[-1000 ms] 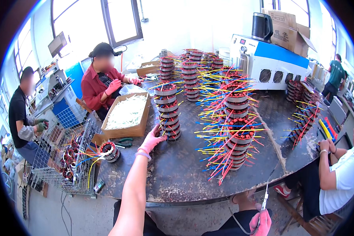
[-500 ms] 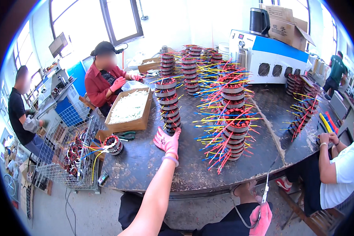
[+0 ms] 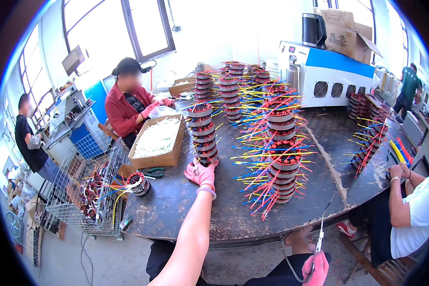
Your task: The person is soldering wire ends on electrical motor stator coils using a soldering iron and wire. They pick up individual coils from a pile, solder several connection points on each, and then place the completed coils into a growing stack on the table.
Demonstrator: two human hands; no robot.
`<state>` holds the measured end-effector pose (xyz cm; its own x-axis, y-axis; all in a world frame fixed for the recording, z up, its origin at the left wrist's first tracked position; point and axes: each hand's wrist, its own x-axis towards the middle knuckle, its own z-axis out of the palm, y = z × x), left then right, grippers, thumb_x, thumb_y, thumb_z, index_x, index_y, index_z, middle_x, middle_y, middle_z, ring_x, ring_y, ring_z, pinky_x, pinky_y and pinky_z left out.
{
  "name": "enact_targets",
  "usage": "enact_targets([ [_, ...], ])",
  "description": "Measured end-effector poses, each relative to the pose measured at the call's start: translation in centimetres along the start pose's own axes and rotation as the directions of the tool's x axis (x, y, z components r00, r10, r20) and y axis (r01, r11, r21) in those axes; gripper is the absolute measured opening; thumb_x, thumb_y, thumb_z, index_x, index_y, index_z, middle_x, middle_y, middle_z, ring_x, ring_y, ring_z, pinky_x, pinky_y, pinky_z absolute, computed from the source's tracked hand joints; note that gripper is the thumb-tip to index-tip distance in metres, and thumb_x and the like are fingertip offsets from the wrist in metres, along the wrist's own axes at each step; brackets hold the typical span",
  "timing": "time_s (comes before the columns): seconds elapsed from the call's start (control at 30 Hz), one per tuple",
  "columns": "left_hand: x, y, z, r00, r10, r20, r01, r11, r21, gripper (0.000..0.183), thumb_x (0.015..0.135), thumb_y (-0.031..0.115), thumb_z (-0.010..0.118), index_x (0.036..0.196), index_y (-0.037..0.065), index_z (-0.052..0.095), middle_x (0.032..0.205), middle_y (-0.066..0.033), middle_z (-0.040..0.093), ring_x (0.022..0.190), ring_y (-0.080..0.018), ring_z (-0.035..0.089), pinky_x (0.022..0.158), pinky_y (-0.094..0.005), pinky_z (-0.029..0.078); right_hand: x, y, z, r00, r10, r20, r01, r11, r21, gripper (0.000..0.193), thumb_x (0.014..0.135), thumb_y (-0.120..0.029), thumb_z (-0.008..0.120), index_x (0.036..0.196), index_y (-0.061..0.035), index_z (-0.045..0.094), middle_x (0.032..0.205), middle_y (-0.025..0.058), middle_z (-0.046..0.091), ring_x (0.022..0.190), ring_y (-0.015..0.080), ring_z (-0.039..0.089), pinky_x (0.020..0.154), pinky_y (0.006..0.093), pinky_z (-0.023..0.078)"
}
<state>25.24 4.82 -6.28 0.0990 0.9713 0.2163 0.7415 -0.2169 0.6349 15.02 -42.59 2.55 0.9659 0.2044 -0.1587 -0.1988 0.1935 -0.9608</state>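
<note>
My left hand [image 3: 201, 174], in a pink glove, is wrapped round the foot of a stack of wound motor stators [image 3: 203, 132]. The stack stands upright, with red windings showing between grey rings. In my right hand [image 3: 317, 268], also gloved in pink, is a slim corded tool [image 3: 321, 233] that looks like a soldering iron. Its long thin tip points up beside the table's front edge, and its grey cable loops below the hand. Right of my left hand stands a taller stator stack [image 3: 283, 162] with red, blue and yellow leads sticking out.
A carton of white sleeve-like pieces [image 3: 163, 140], pliers [image 3: 155, 172] and a single stator [image 3: 137, 183] sit at left, beside a wire basket [image 3: 81, 212]. A blue-white machine [image 3: 326, 71] stands behind. A person in red [image 3: 127, 107] and another in white [image 3: 417, 212] sit nearby.
The whole view has shifted slightly. My left hand stays at the stack's foot, and my right hand still holds the tool. The person in red has moved their hands a little.
</note>
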Motion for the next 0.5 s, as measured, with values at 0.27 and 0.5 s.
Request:
enact_targets([
  [0.27,4.5,-3.2,-0.3,0.964,0.210,0.164,-0.213,0.977,0.001,0.107,0.062,0.073,0.073,0.146,0.011,0.046,0.142,-0.0111,0.049,0.138,-0.0241,0.039,0.120,-0.0470,0.009,1.0,0.2,0.6,1.000,-0.006,0.028,0.006,1.000,0.006,0.040,0.101,-0.034,0.053,0.070,-0.0130,0.041,0.057,-0.0029,0.036,0.047,0.0075,0.030,0.044,0.0256,0.020],
  [0.5,7.0,-4.2,-0.6,0.906,0.313,0.284,-0.319,0.948,-0.027,0.107,0.062,0.074,0.072,0.145,0.012,0.048,0.144,-0.0114,0.049,0.138,-0.0254,0.040,0.119,-0.0475,0.011,1.6,0.5,0.9,1.000,0.023,0.011,-0.023,1.000,-0.006,0.040,0.102,-0.032,0.053,0.070,-0.0139,0.038,0.057,-0.0022,0.037,0.046,0.0078,0.032,0.043,0.0253,0.020],
])
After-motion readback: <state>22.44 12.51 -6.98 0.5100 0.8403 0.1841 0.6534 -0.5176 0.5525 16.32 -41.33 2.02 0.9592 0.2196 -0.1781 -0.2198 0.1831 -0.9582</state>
